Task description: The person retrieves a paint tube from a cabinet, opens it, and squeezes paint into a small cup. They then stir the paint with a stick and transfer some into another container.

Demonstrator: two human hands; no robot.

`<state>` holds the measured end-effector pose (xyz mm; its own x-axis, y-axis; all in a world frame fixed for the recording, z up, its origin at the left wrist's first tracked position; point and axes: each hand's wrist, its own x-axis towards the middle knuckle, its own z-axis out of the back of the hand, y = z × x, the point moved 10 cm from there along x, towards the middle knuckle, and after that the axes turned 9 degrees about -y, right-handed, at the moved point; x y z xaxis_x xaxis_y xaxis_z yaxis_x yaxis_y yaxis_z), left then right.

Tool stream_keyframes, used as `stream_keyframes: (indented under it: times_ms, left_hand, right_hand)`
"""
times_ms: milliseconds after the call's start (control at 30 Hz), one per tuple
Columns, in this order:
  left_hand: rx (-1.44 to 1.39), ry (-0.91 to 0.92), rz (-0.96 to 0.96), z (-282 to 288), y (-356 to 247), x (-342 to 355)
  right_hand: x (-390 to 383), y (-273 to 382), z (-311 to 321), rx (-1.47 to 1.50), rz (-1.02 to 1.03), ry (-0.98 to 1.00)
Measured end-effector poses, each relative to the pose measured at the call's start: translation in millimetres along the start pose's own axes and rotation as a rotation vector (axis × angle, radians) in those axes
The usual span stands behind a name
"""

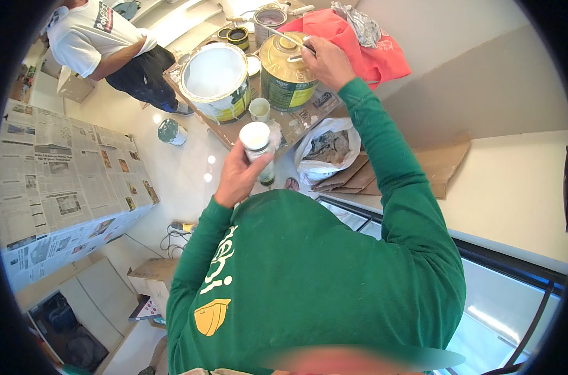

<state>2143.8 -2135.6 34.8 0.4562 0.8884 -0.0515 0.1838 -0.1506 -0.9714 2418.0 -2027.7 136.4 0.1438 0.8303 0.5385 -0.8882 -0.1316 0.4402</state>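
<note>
My left hand is wrapped round a small upright container with a round white top; I cannot tell whether that is a lid or its contents. It is held in front of the table's near edge. Over the big yellow-and-green metal can, my right hand is closed on a thin, pale stick-like tool. The tool slants up and leftward across the can's top; its exact kind is unclear. Left of that can stands an open bucket of white paint. A small pale cup sits in front of them.
Open tins and a red cloth are at the back of the table. A white bag and cardboard lie below right. Another person stands far left, near a floor bucket and newspaper-covered furniture.
</note>
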Motion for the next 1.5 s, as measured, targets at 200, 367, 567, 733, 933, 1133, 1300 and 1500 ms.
stream_keyframes:
  times_ms: [200, 367, 567, 733, 933, 1133, 1300, 1500]
  left_hand:
    - [0.087, 0.125, 0.011, -48.4, 36.9, 28.2]
    - [0.112, 0.132, 0.047, -58.5, 63.9, 36.2]
    - [0.145, 0.146, 0.079, -66.6, 76.8, 40.8]
    - [0.176, 0.167, 0.056, -76.0, 75.1, 45.6]
    - [0.210, 0.163, 0.021, -82.4, 78.5, 58.2]
    - [0.306, 0.124, -0.026, -92.3, 77.0, 72.0]
    - [0.300, 0.116, -0.011, -99.1, 69.9, 77.1]
    - [0.283, 0.121, 0.048, -104.6, 70.5, 70.1]
  right_hand:
    - [4.8, -2.3, -19.3, -0.012, 0.044, 0.035]
    - [-4.0, -0.8, -14.0, -0.020, 0.064, -0.014]
    - [-6.3, -4.0, -15.0, 0.000, 0.040, 0.071]
    - [-3.4, 6.4, -14.9, -0.260, 0.138, 0.082]
    - [-12.3, 19.6, -11.2, -0.326, 0.255, 0.106]
    - [-20.3, 24.1, -6.8, -0.360, 0.247, 0.117]
    - [-29.5, 29.9, 1.2, -0.326, 0.248, 0.116]
    - [-41.3, 31.4, 9.1, -0.299, 0.209, 0.123]
